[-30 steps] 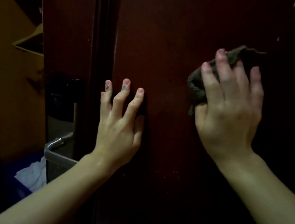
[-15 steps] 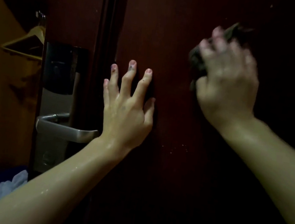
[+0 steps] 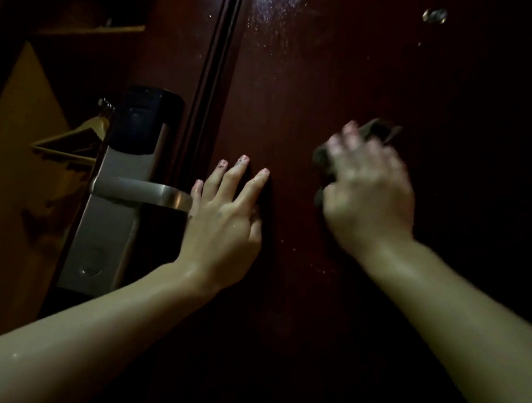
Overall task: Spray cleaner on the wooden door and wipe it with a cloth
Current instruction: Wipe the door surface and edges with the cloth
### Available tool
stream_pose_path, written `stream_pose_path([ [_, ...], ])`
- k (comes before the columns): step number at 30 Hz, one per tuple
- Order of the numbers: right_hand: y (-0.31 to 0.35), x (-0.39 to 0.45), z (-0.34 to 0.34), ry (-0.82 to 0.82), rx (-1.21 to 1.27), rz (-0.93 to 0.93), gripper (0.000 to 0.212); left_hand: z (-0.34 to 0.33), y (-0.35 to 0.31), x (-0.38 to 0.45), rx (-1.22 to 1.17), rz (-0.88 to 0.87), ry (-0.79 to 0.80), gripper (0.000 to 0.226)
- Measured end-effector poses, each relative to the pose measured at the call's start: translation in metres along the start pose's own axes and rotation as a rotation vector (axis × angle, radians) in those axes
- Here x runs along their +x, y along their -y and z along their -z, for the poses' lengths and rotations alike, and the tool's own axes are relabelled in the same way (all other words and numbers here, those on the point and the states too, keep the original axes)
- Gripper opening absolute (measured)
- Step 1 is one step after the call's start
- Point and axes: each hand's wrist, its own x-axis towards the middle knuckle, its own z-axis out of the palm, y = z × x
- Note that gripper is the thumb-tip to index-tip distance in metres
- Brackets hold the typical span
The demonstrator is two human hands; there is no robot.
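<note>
The right hand (image 3: pixel 369 200) has dropped lower on the glossy dark-red door (image 3: pixel 308 87), its grip bunching a crumpled cloth (image 3: pixel 375 131); left hand (image 3: pixel 224 219), fingers splayed, presses beside the brushed-metal handle (image 3: pixel 139 192)

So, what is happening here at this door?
A person is cleaning a dark wooden door. The right hand presses a dark cloth against the panel; it is blurred, so it is mid-wipe. The left hand lies flat on the door with fingers spread, beside the metal handle, apparently steadying it. Fine droplets shine higher up, above the cloth. No spray bottle is in view.
</note>
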Motion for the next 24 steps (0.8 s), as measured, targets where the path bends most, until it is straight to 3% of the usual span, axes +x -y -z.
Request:
stream_pose_path([
  [4,0.038,-0.083,-0.013,0.141,0.002,0.4,0.062,0.004,0.008,-0.031,-0.07,-0.026,0.021,0.065],
  [7,0.027,-0.096,-0.007,0.208,-0.131,0.53,0.063,0.011,0.021,-0.046,-0.033,-0.1,0.096,0.056],
  [9,0.018,-0.092,-0.002,0.204,-0.222,0.498,0.066,0.017,0.033,-0.052,0.027,-0.146,0.16,0.054],
  [12,0.018,-0.078,0.005,0.186,-0.231,0.298,0.065,0.025,0.052,-0.062,0.089,-0.188,0.218,0.056],
  [16,0.031,-0.051,0.003,0.131,-0.114,0.019,0.062,0.026,0.07,-0.076,0.132,-0.272,0.224,0.061],
  [18,0.05,-0.05,-0.005,0.103,-0.044,-0.006,0.063,0.026,0.074,-0.082,0.115,-0.315,0.225,0.067],
  [24,0.092,-0.13,-0.027,0.253,-0.011,0.614,0.064,0.031,0.083,-0.092,0.007,-0.233,0.274,0.083],
])
